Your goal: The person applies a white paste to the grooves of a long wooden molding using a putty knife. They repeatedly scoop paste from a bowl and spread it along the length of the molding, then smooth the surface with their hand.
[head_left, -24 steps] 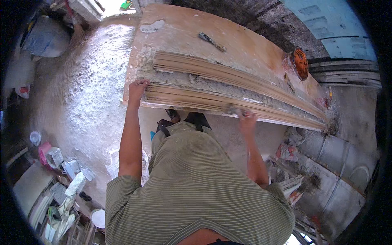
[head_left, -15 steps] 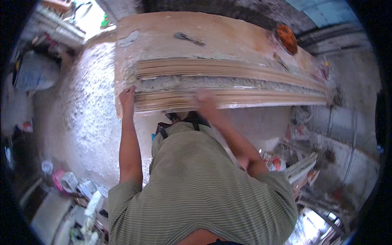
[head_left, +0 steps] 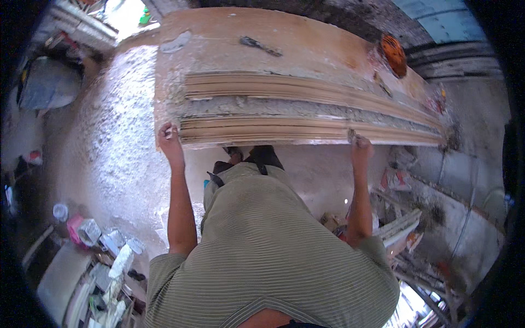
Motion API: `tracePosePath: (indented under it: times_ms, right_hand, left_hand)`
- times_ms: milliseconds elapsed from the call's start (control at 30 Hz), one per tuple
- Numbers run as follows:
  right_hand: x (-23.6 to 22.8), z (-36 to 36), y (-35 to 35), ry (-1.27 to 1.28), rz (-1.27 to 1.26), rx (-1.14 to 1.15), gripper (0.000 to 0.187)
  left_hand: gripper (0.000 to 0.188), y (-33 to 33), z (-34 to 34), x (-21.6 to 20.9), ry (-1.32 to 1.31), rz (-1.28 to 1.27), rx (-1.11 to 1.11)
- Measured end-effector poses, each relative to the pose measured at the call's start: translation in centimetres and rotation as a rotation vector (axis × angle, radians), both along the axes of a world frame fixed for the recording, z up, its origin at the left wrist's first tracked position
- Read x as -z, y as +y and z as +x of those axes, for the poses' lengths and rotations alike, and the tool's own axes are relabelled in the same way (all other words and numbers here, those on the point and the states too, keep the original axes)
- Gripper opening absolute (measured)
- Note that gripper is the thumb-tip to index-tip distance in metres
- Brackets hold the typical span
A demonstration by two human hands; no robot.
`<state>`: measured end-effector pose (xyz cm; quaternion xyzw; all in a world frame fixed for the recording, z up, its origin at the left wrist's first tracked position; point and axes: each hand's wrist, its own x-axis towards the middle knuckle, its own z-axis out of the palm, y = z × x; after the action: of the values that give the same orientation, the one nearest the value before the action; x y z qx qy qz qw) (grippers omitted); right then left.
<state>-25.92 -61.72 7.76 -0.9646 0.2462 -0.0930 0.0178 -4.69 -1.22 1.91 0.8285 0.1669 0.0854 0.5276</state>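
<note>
Two long tan ribbed moulding strips lie side by side on a worktable (head_left: 328, 44): a far strip (head_left: 262, 83) and a near strip (head_left: 262, 130). Rough grey material (head_left: 262, 106) fills the gap between them. At the left end of the near strip is my left hand (head_left: 169, 143), its fingers curled in, with what may be a pale bit between them. My right hand (head_left: 361, 150) is closed at the front edge of the near strip, toward its right part. A small dark piece (head_left: 351, 133) shows at its fingertips, too small to name.
A dark flat tool (head_left: 260, 46) and a white smear (head_left: 176, 42) are on the far part of the table. An orange bowl-like thing (head_left: 394, 56) stands at the far right, with a narrow tool (head_left: 383, 85) nearby. Containers and scraps (head_left: 101, 235) clutter the floor at lower left.
My right hand has moved well to the right along the near strip. My left hand has turned and dropped slightly toward me, staying by the strip's left end.
</note>
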Motion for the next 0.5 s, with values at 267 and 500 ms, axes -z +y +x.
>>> tracePosePath:
  times_ms: [267, 500]
  right_hand:
    - [4.7, 17.4, 32.1, -0.050, 0.765, -0.915, 0.028]
    - [4.8, 15.8, 27.9, 0.009, 0.510, -0.708, 0.036]
  left_hand:
    - [0.023, -2.3, -0.6, -2.6, -0.067, -0.073, -0.033]
    - [0.019, -2.3, -0.4, -4.8, -0.139, -0.125, 0.036]
